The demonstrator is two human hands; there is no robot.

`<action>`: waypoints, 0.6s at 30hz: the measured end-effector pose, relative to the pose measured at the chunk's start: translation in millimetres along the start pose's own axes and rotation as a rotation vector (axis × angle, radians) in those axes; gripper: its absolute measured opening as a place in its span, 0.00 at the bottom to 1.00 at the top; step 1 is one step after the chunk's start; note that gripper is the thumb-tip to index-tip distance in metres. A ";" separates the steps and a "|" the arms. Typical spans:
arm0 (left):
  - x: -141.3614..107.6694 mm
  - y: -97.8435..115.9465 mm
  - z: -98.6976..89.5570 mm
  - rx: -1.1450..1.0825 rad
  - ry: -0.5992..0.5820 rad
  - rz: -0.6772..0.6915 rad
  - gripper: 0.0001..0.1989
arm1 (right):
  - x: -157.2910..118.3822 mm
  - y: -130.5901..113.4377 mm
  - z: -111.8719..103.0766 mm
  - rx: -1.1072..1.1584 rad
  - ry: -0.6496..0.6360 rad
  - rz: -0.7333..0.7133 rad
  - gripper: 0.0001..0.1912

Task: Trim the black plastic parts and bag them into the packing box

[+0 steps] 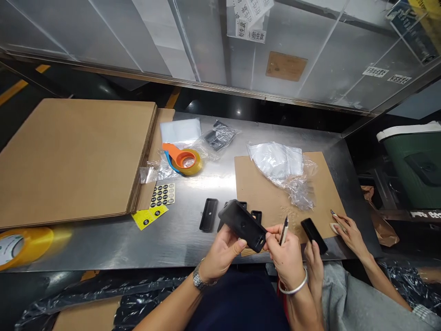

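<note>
Black case [241,224] tilted above worktop [179,248]. Left hand [223,252]: fingers clamped around its side, apparently for support. Right hand [285,255]: fingers pinch its end; pen-like tool [284,230] gripped tip-up, presumably clear of surface.

Across a long silver metal table [186,243], from a flat brown cardboard stack [79,156] at left, past an oblong black plastic case [243,225] over the near middle, to a crumpled clear plastic bag [277,162] atop thin brown cardboard sheeting [260,188] at right.
</note>
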State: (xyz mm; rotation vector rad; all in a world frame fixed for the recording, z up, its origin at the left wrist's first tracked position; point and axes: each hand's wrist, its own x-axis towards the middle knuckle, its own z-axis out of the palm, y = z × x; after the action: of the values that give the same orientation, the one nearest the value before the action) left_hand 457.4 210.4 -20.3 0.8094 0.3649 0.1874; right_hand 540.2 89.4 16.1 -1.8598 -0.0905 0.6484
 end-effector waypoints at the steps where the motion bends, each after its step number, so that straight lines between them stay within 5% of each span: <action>1: -0.1 -0.9 -1.5 0.021 0.001 0.005 0.24 | 0.6 -1.3 0.0 -0.034 0.008 0.002 0.08; 12: 3.0 7.1 -1.9 -0.171 -0.026 -0.119 0.20 | 4.2 8.7 2.3 0.243 -0.049 0.046 0.12; 18: 4.3 6.1 -2.6 -0.242 -0.063 -0.151 0.18 | 42.8 48.6 -4.8 0.177 0.140 -0.001 0.17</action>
State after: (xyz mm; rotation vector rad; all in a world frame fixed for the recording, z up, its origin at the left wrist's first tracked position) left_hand 460.2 217.5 -18.5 0.5453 0.3354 0.0633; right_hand 566.8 82.0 -42.6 -1.7282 0.0559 0.5067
